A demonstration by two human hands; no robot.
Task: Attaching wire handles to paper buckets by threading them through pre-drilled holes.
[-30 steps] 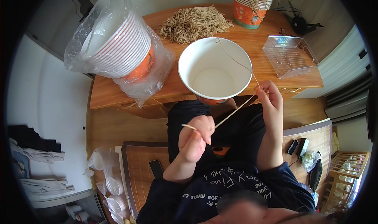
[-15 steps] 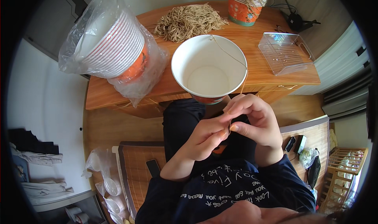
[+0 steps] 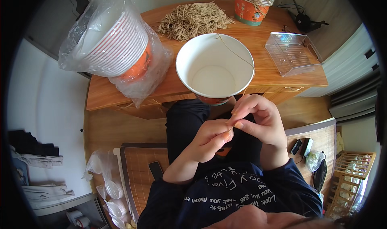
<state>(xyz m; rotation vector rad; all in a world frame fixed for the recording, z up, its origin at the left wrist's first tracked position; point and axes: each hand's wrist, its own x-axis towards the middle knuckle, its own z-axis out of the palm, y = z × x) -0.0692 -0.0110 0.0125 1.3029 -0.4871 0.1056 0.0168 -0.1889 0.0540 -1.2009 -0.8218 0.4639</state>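
Note:
Both hands meet in front of my lap, just below a large paper bucket (image 3: 192, 70) with a white inside, which stands at the table's near edge. A thin tan string (image 3: 236, 55) is fixed at the bucket's far rim, crosses the opening and runs over the right rim down toward my fingers. My left hand (image 3: 210, 141) is closed, thumb and forefinger pinching the string. Thumb and fingertips of my right hand (image 3: 261, 118) also pinch it, right beside the left fingertips. The exact end of the string is hidden between the fingers.
Behind the bucket lies a heap of tan strings (image 3: 195, 21). A bagged stack of paper buckets (image 3: 117, 47) leans at left. Orange buckets with strings (image 3: 249, 12) are stacked at the back. At right are a clear plastic tray (image 3: 292, 53) and a black device (image 3: 305, 22). A phone (image 3: 155, 171) lies beside me.
The fingertips of both hands have drawn closer together on the string, the right hand shifting slightly left and up. The bucket stays in about the same place.

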